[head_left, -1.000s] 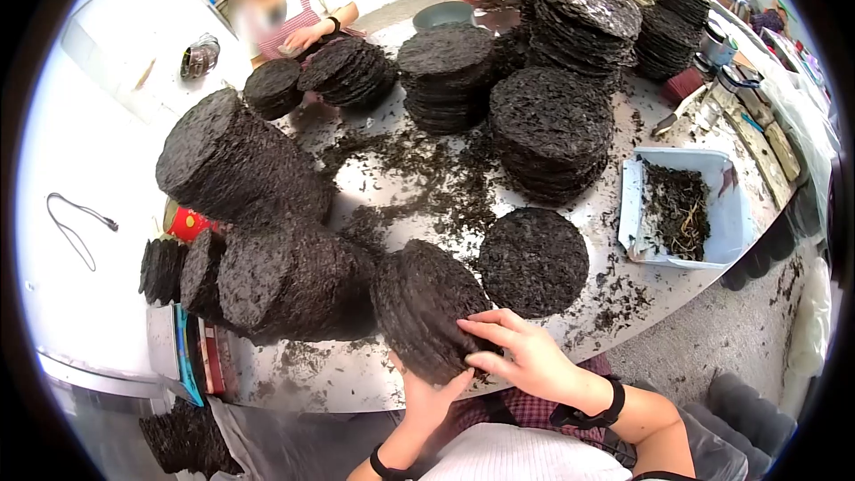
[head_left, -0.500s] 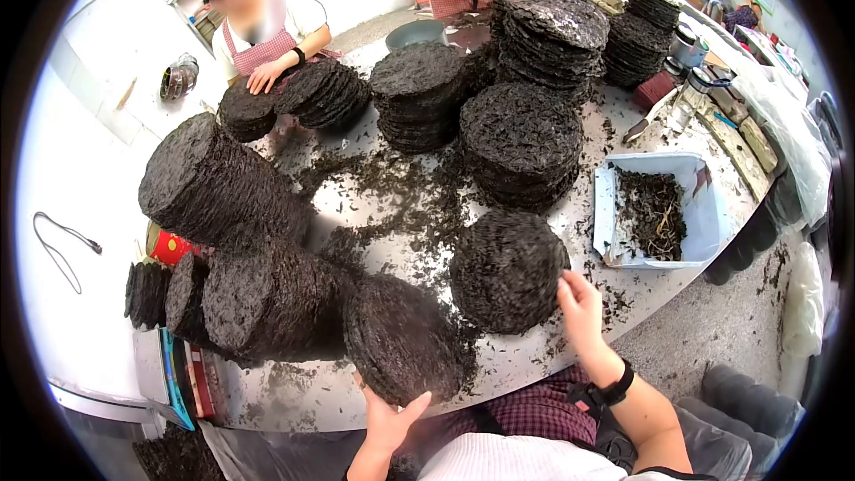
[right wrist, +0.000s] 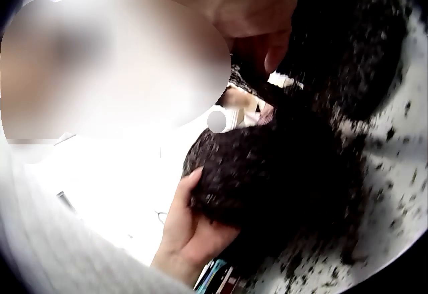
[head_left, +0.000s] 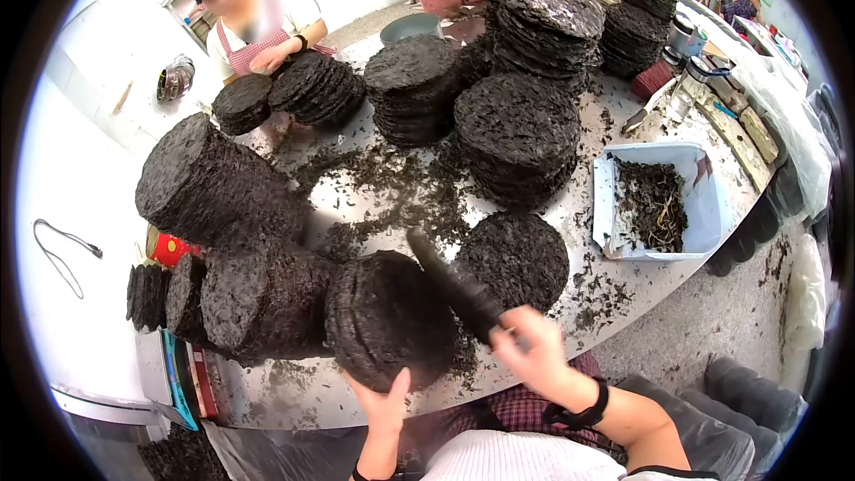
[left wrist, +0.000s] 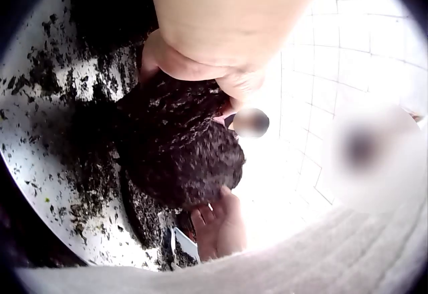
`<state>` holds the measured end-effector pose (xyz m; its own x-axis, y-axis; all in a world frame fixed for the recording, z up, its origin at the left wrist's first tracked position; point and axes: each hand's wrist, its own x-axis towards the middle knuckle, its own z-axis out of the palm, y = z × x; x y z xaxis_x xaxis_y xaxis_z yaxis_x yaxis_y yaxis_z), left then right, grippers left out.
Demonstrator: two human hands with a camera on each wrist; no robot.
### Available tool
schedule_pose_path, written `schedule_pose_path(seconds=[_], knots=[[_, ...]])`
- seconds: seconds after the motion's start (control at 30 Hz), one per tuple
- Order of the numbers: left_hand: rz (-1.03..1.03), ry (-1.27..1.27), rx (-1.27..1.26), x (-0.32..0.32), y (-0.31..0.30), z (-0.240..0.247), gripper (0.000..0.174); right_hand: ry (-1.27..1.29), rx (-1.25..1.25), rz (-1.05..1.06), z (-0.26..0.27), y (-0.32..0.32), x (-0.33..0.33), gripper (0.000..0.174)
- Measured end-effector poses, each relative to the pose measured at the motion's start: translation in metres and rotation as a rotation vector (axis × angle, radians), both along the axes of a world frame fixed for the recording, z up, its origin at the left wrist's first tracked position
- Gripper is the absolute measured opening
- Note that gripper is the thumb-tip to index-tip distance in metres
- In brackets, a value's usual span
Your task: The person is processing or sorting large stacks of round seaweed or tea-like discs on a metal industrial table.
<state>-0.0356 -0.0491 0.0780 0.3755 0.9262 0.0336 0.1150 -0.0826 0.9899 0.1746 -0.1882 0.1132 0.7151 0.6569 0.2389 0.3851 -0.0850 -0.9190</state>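
Observation:
In the head view my left hand [head_left: 381,405] grips a thick tilted bundle of round dark dried seaweed sheets [head_left: 387,321] by its lower edge, thumb at the front. The bundle leans against a long roll-like stack of the same sheets [head_left: 258,298]. My right hand [head_left: 534,352] pinches a motion-blurred seaweed sheet [head_left: 456,287] by its near edge, seen nearly edge-on between the bundle and a flat round of seaweed [head_left: 517,258] on the table. In the right wrist view the left fingers [right wrist: 194,234] curl round the bundle's rim.
Tall seaweed stacks [head_left: 517,138] rise at the table's far side. A light blue bin [head_left: 708,214] with seaweed scraps stands to the right. Loose crumbs litter the metal table [head_left: 294,387]. Two people in checked aprons [head_left: 254,53] work opposite. Jars and a brush [head_left: 650,107] lie at right.
Both hands were at the bundle; then the right hand moved to the flat round's right edge. Now it is back beside the bundle, pinching a sheet. The left hand has kept hold, turning the bundle's face upward.

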Motion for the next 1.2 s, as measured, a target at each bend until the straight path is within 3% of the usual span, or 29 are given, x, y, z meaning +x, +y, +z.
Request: schedule_pose_path(seconds=[0.07, 0.13, 0.2, 0.23, 0.33, 0.43, 0.53, 0.57, 0.67, 0.83, 0.87, 0.97, 1.0, 1.07, 1.17, 1.2], knots=[[0.009, -0.134, -0.16, -0.003, 0.002, 0.008, 0.089, 0.092, -0.028, -0.22, -0.023, -0.012, 0.029, 0.012], [-0.003, -0.233, -0.273, -0.002, 0.001, 0.016, 0.081, 0.518, -0.08, -0.276, -0.063, -0.032, 0.068, 0.023], [-0.052, -0.299, -0.409, 0.002, 0.0, 0.027, 0.077, -0.022, -0.134, -0.447, -0.076, -0.036, 0.075, 0.043], [-0.051, -0.296, -0.43, 0.004, 0.0, 0.027, 0.076, -0.005, -0.227, -0.372, -0.063, -0.043, 0.073, 0.061], [-0.048, -0.29, -0.51, 0.004, -0.002, 0.031, 0.071, -0.38, -0.235, -0.189, -0.037, -0.041, 0.048, 0.064], [-0.057, -0.363, -0.622, 0.01, -0.001, 0.041, 0.07, -0.431, -0.19, 0.16, -0.016, -0.031, 0.025, 0.071], [-0.096, -0.436, -0.728, 0.007, 0.002, 0.038, 0.073, -0.664, -0.15, 0.303, -0.013, -0.013, 0.013, 0.054], [-0.126, -0.434, -0.732, 0.006, 0.001, 0.038, 0.074, -0.597, -0.126, 0.339, -0.008, -0.01, 0.012, 0.046], [-0.189, -0.431, -0.706, 0.003, -0.001, 0.034, 0.08, -0.597, -0.092, 0.34, -0.017, -0.012, 0.018, 0.044], [-0.212, -0.405, -0.693, 0.006, -0.004, 0.037, 0.084, -0.015, -0.016, 0.055, -0.01, -0.031, 0.019, 0.043], [-0.192, -0.392, -0.676, 0.007, -0.005, 0.037, 0.084, 0.378, -0.246, -0.055, -0.002, -0.039, 0.02, 0.032], [-0.143, -0.34, -0.657, 0.005, -0.004, 0.035, 0.086, 0.742, 0.248, -0.223, -0.038, -0.042, 0.032, 0.018], [-0.139, -0.333, -0.662, 0.005, -0.004, 0.036, 0.086, 0.836, 0.287, -0.26, -0.044, -0.046, 0.036, 0.018], [-0.128, -0.323, -0.668, 0.006, -0.003, 0.038, 0.087, 0.788, 0.359, -0.255, -0.055, -0.054, 0.041, 0.016], [-0.114, -0.293, -0.628, 0.002, -0.004, 0.034, 0.079, 0.596, 0.279, -0.338, -0.046, -0.065, 0.045, 0.013], [-0.108, -0.278, -0.608, 0.002, -0.005, 0.034, 0.076, 0.45, 0.271, -0.322, -0.038, -0.068, 0.049, 0.012]])
